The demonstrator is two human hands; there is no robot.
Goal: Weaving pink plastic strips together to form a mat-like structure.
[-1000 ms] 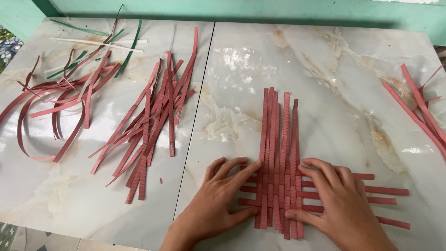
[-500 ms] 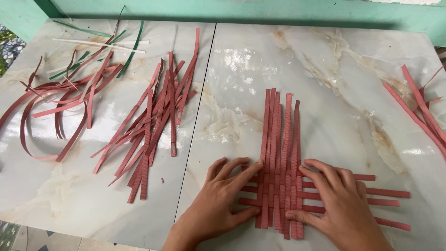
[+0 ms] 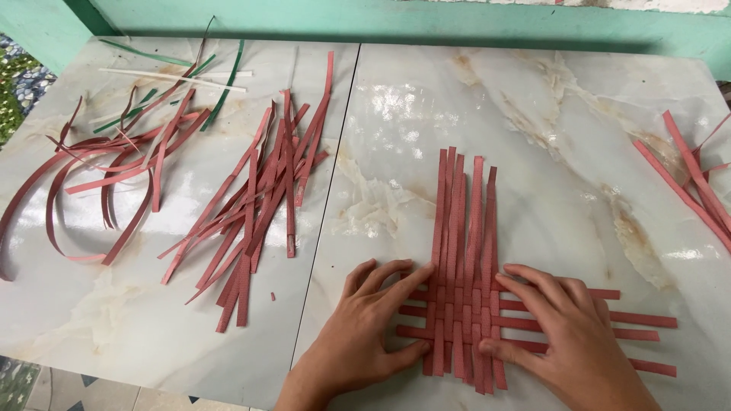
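— Two hands on it? Where is the mat?

— Yes. The woven mat [image 3: 464, 320] of red strips lies at six o'clock on the marble table [image 3: 533, 137]. The left hand [image 3: 365, 335] presses flat, fingers spread, on its nine o'clock edge; the right hand [image 3: 571, 335] lies flat and spread at three o'clock. Neither grips anything.

— Spare strips?

— A loose pile [image 3: 259, 198] at ten o'clock, curled ones [image 3: 91, 175] beyond.

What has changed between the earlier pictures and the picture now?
Almost nothing visibly changed. The left hand and right hand stay pressed flat on either side of the woven red strips, nothing picked up or released. The loose strip pile and curled strips lie as before.
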